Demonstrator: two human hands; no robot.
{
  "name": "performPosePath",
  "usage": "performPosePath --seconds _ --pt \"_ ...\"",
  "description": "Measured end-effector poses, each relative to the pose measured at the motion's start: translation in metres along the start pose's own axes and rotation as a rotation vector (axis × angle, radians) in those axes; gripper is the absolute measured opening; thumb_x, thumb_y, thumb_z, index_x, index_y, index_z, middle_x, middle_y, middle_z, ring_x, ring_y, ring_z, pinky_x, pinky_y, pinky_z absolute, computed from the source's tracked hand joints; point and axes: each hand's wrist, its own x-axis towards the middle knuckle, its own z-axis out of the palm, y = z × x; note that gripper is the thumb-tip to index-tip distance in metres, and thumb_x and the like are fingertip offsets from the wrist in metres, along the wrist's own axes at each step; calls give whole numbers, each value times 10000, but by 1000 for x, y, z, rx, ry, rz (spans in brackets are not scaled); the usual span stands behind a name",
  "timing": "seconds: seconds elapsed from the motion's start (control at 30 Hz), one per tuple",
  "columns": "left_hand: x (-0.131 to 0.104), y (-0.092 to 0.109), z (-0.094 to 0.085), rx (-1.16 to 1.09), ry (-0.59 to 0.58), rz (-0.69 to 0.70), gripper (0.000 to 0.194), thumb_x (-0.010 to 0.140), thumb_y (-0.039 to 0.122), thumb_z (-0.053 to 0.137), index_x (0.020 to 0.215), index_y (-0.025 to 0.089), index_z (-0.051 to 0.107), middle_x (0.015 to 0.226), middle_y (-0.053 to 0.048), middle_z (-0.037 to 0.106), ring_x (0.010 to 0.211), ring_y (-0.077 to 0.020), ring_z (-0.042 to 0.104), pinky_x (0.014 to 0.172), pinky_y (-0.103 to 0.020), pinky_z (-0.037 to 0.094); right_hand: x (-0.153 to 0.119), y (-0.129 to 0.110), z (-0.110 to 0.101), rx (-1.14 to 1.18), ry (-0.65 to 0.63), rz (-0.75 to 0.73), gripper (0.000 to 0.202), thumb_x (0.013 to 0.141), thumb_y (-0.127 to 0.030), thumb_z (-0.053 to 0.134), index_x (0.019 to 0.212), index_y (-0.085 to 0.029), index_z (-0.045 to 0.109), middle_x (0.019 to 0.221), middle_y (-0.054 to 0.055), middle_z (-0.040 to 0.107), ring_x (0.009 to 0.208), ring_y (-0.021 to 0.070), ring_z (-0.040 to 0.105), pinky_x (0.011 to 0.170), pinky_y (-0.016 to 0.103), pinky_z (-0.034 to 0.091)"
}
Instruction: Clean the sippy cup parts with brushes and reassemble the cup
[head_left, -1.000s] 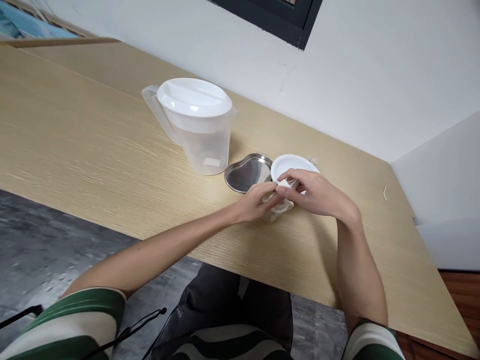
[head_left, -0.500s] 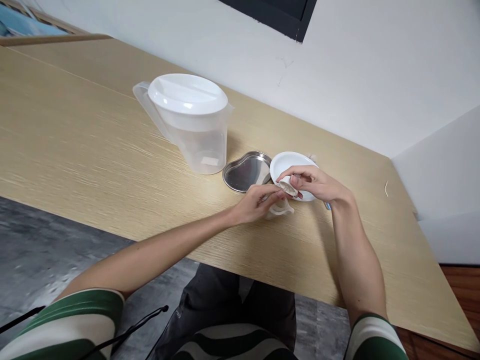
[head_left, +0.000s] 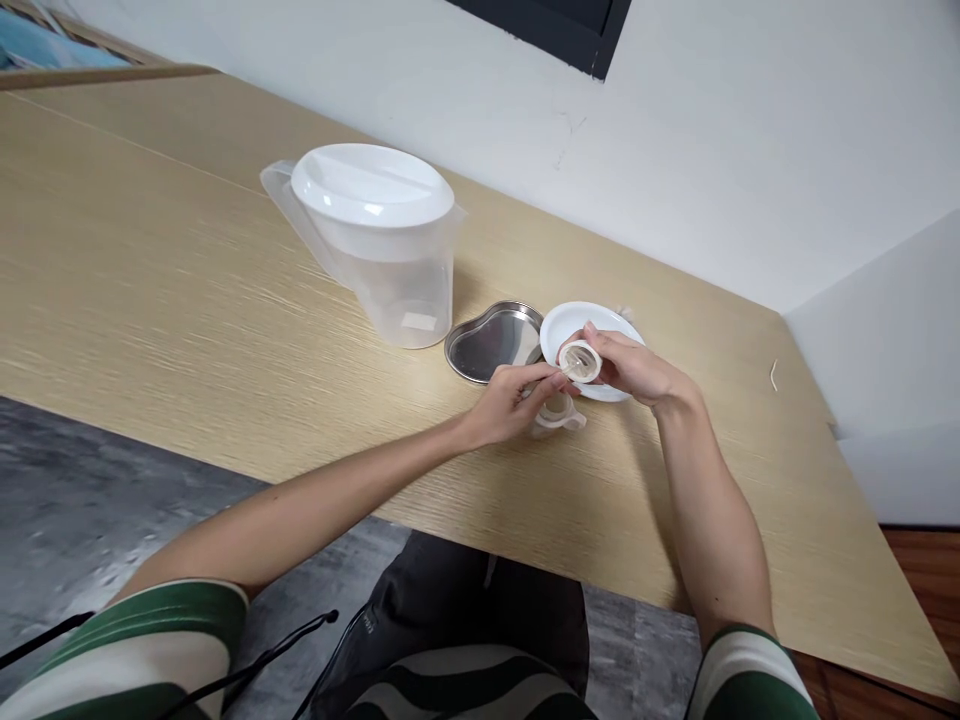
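tilted—round cup (head_left: 581,362) (white-rimmed) in right hand (head_left: 632,366); left hand (head_left: 511,404) at its rim

The left hand (head_left: 510,405) partly covers the clear cup (head_left: 556,412) below it, the top edge cuts off the dark frame (head_left: 559,30), and the pitcher's label (head_left: 418,321) is too small to read.

Green-and-white striped short sleeves (head_left: 142,640), dark trousers (head_left: 450,600).

lidded pitcher (head_left: 397,270) upright | metal tray (head_left: 491,345) just beside | dark frame (head_left: 562,40) on white wall (head_left: 712,150)
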Motion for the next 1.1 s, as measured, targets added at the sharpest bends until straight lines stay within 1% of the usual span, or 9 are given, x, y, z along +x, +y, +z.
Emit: performPosePath --seconds 0.2,0.33,0.43,0.57,0.7,0.8,0.87,0.97,1.1 --pt "-1 -1 1 -11 11 -2 492 1064 519 501 975 141 802 833 -51 773 652 -111 606 621 -214 425 5 0 0 157 39 43 705 904 -880 356 774 -219 561 732 48 592 717 186 546 695 317 472" --pt "-3 -1 1 -12 5 13 455 1072 473 505 987 138 802 827 -52 771 658 -107 619 633 -208 437 7 3 -7 269 258 26 664 896 -869 370 768 -231 506 761 42 559 643 162 454 619 310 435" --pt "-3 0 1 -6 0 17 438 1070 466 515 994 143 801 809 -53 766 676 -116 641 638 -207 451 3 7 -16 299 325 -14 640 908 -842 403 784 -226 521 770 40 567 610 151 428 593 307 399" --pt "-2 1 1 10 11 6 462 1068 492 508 980 143 796 799 -50 763 655 -112 631 623 -204 449 -3 13 -29 130 363 -23 561 948 -754 472 759 -227 504 650 -13 470 618 149 437 627 293 392" --pt "-1 1 0 12 32 -7 458 1069 486 509 971 140 793 788 -42 757 636 -106 607 608 -204 432 -4 21 -35 -195 441 60 396 1013 -568 470 875 -207 555 791 17 573 726 164 520 678 290 412" --pt "-2 1 1 13 33 -20 444 1069 475 515 966 145 795 785 -38 757 618 -105 589 580 -207 408 0 29 -32 -419 323 248 272 989 -463 559 987 -192 592 908 56 681 798 191 595 707 304 423" --pt "-2 1 1 6 30 -20 429 1069 462 521 970 145 793 812 -44 767 637 -109 602 584 -207 411 3 34 -30 -524 225 316 241 957 -433 623 952 -195 588 946 73 709 821 206 617 721 317 425" --pt "-2 1 2 3 26 -22 415 1069 453 527 978 147 792 831 -45 773 657 -114 614 601 -210 426 5 37 -30 -597 170 295 247 935 -430 655 880 -196 598 941 77 712 821 218 615 738 341 428" --pt "-2 2 2 10 30 -31 405 1069 439 532 973 148 797 791 -37 760 628 -109 597 592 -214 415 -2 30 -36 -385 330 65 214 929 -394 638 966 -186 673 1003 87 723 858 218 622 772 358 467"
